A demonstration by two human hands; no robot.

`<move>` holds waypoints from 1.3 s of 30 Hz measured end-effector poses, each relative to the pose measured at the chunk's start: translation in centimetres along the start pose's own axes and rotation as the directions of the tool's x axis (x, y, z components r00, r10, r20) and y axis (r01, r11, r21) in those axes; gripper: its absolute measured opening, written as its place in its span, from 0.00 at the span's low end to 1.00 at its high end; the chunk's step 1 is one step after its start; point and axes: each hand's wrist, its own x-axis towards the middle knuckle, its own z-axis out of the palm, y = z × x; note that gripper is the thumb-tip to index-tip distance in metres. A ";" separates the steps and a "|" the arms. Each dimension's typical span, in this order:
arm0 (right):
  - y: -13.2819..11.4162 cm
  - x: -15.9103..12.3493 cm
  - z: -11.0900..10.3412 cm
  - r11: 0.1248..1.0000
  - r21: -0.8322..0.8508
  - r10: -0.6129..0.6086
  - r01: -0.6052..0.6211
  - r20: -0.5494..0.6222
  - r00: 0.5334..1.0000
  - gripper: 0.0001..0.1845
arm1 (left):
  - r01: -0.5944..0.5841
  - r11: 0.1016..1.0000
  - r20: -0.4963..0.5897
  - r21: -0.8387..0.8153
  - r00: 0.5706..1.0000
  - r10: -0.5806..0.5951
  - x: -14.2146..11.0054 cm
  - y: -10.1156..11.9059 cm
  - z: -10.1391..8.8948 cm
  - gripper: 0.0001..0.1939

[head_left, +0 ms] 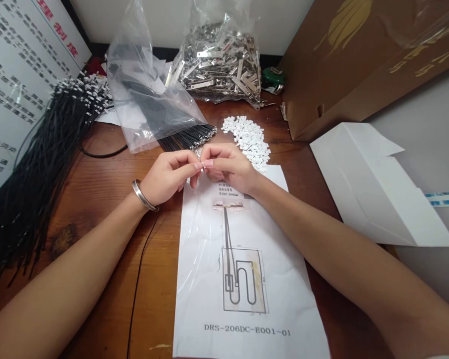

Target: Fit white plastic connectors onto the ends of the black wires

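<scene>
My left hand and my right hand meet above the top of a printed drawing sheet. Thumbs and forefingers are pinched together, tip against tip. Between them a tiny white piece barely shows; its far side is hidden by the fingers. What my left fingers grip is too small to name. Just behind the hands lie black wires with shiny metal ends, partly inside a clear plastic bag. Small white plastic connectors are heaped behind my right hand.
At the back stands a clear bag of flat metal clips, beside a green tape measure. A large bundle of black wires with white ends hangs at left. A brown box and a folded white card piece are at right.
</scene>
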 end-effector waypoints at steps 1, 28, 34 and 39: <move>0.0 0.0 0.0 1.000 0.002 0.004 -0.004 0.005 1.000 0.08 | 0.004 1.000 -0.003 0.004 1.000 -0.004 0.0 0.0 0.0 0.16; -0.1 0.1 0.1 0.998 0.020 0.063 -0.062 -0.068 0.996 0.08 | -0.001 0.998 -0.042 -0.068 0.999 -0.002 0.1 -0.2 0.0 0.07; -0.1 0.1 0.0 0.998 0.030 0.064 -0.062 -0.054 0.997 0.08 | 0.002 0.998 -0.037 -0.056 0.999 -0.004 0.1 -0.2 0.0 0.07; -0.1 0.1 -0.2 0.996 0.046 0.079 -0.077 -0.032 0.996 0.08 | 0.002 0.999 -0.045 -0.044 0.999 -0.004 0.1 0.0 0.1 0.07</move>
